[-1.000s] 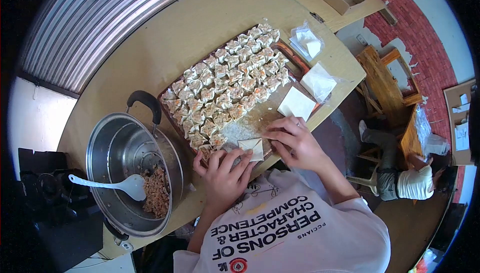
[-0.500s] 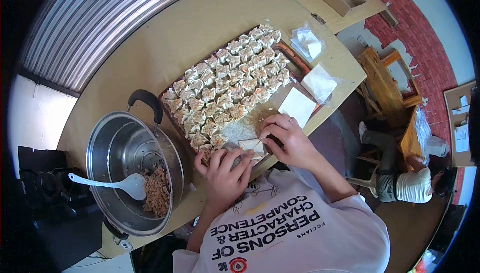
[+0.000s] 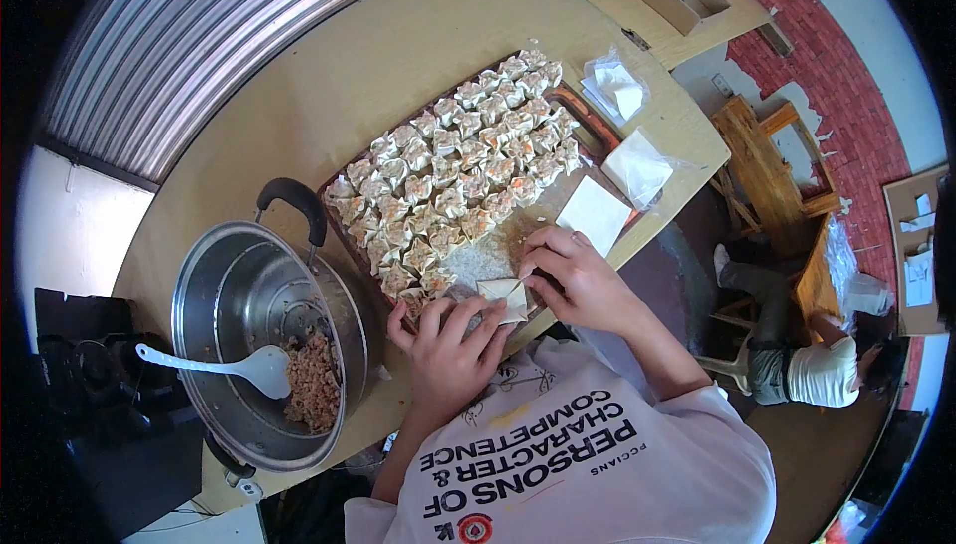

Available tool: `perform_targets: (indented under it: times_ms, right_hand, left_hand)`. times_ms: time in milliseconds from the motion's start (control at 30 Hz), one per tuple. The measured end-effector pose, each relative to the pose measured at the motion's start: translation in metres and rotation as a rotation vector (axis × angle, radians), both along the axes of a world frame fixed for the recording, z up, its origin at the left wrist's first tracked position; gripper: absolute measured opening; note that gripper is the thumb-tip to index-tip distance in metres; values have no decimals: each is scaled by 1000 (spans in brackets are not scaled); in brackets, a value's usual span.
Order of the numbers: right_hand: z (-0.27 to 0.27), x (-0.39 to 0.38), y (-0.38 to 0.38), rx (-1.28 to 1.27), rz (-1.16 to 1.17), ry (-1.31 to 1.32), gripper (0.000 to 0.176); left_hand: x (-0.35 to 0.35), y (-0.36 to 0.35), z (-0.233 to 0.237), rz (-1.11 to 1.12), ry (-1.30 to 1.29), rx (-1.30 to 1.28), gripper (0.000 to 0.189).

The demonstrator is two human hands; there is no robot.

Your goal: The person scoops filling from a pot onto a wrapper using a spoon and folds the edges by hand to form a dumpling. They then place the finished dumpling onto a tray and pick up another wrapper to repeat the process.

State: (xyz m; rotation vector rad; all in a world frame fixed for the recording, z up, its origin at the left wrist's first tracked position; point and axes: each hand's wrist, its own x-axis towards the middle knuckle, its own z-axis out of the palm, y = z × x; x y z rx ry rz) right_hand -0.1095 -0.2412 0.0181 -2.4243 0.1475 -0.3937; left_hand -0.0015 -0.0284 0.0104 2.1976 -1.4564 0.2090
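A small square dumpling wrapper (image 3: 505, 302) lies flat near the close edge of the tray (image 3: 482, 263). My right hand (image 3: 580, 280) is closed in a pinch on a thin wooden stick (image 3: 517, 286), its tip over the wrapper. At the wrapper's left side, my left hand (image 3: 448, 353) rests with its fingers bent and apart; the fingertips are by the wrapper's edge, and I cannot make out anything in them. Rows of open-topped filled dumplings (image 3: 453, 170) cover most of the tray. A stack of square wrappers (image 3: 595, 215) sits right of my right hand.
Left of the tray stands a deep metal pot (image 3: 249, 275) with ground filling (image 3: 314, 385) and a white ladle (image 3: 264, 370). Bagged wrappers (image 3: 637, 167) and another packet (image 3: 614, 86) lie at the right. Another person (image 3: 822, 370) sits beyond the table.
Almost nothing has moved. The view has shifted slightly, while both hands stay at the wrapper and the stick remains pinched in my right hand.
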Motion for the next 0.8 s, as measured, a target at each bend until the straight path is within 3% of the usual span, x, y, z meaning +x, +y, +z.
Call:
perform_targets:
  times_ms: [233, 400, 800]
  right_hand:
    - [2, 0, 7, -2, 24, -16, 13]
    - [-8, -3, 8, 85, 64, -96, 15]
    - [7, -5, 7, 136, 214, -60, 40]
  left_hand:
    - [0, -1, -2, -4, 37, -25, 19]
    - [1, -2, -2, 14, 53, -15, 24]
    - [2, -2, -3, 7, 55, -34, 20]
